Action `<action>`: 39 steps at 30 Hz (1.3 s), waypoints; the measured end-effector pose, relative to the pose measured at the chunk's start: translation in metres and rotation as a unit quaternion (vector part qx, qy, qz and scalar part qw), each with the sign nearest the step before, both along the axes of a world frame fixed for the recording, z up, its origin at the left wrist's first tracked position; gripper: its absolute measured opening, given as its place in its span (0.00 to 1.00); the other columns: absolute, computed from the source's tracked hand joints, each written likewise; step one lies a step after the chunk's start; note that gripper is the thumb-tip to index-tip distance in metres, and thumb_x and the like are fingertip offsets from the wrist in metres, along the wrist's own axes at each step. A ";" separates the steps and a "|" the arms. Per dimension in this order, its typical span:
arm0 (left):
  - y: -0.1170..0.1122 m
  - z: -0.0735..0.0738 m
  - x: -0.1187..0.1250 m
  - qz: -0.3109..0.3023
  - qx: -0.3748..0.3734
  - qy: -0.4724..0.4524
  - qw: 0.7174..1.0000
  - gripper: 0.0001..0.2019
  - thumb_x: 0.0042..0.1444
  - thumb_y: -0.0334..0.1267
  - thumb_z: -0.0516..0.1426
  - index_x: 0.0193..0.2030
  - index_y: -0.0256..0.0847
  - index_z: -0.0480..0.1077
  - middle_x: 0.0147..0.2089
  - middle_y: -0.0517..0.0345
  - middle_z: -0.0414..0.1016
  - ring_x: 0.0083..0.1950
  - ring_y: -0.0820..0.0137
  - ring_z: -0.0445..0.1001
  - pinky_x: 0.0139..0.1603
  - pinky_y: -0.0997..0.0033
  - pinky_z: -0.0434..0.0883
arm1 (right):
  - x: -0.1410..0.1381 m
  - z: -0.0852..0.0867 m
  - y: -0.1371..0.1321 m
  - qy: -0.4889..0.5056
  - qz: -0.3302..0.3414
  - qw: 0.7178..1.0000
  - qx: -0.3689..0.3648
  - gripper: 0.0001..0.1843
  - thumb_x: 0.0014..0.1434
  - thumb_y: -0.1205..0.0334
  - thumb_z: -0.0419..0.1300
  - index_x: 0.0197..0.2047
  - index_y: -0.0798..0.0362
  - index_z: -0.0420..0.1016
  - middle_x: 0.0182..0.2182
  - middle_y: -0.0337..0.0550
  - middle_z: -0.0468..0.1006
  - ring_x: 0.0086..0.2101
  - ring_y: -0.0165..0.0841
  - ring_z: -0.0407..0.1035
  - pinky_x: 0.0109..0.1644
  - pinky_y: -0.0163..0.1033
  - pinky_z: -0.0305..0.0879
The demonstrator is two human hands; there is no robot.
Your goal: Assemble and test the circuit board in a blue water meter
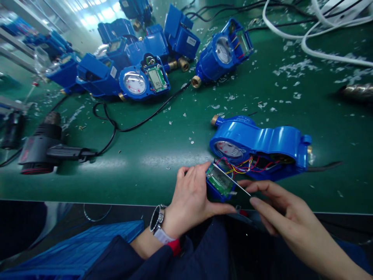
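A blue water meter (262,146) lies on its side near the front edge of the green table (163,163), its cover open and coloured wires (247,165) spilling out. The wires lead to a small blue display module (220,182) with a green circuit board. My left hand (190,202), with a watch on the wrist, grips this module from the left and below. My right hand (279,210) pinches a thin metal blade (231,179) that lies across the module's top edge.
Several more blue meters (144,79) are heaped at the back left, one (223,52) apart with its cover open. A black heat gun (43,146) with a cable lies at the left. White cables (320,35) run at the back right. Plastic shards litter the table. A blue crate (87,249) sits below the edge.
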State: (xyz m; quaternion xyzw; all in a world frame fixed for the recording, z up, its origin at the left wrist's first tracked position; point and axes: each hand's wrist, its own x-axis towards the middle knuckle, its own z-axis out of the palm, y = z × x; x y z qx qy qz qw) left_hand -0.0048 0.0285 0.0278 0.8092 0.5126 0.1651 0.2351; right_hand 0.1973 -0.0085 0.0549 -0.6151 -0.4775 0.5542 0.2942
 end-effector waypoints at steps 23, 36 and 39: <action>0.013 0.014 -0.029 -0.109 -0.085 0.045 0.989 0.41 0.43 0.54 0.66 0.59 0.38 0.55 0.54 0.46 0.72 0.50 0.52 0.75 0.47 0.50 0.72 | 0.006 0.011 -0.005 -0.294 0.193 0.876 0.330 0.15 0.65 0.69 0.47 0.43 0.53 0.75 0.39 0.42 0.81 0.35 0.36 0.78 0.37 0.41 0.79; 0.014 0.012 -0.028 -0.103 -0.085 0.027 0.991 0.30 0.46 0.45 0.62 0.55 0.39 0.59 0.47 0.51 0.75 0.46 0.55 0.77 0.45 0.52 0.73 | -0.005 0.022 0.002 -0.399 0.250 0.774 0.425 0.25 0.66 0.75 0.38 0.39 0.61 0.78 0.36 0.48 0.82 0.32 0.43 0.78 0.22 0.43 0.78; 0.015 0.013 -0.028 -0.106 -0.091 0.025 0.990 0.30 0.46 0.45 0.61 0.55 0.39 0.59 0.46 0.52 0.76 0.45 0.54 0.78 0.44 0.51 0.73 | -0.005 0.020 -0.001 -0.408 0.257 0.765 0.428 0.24 0.66 0.75 0.38 0.43 0.62 0.77 0.38 0.48 0.82 0.33 0.43 0.78 0.24 0.42 0.78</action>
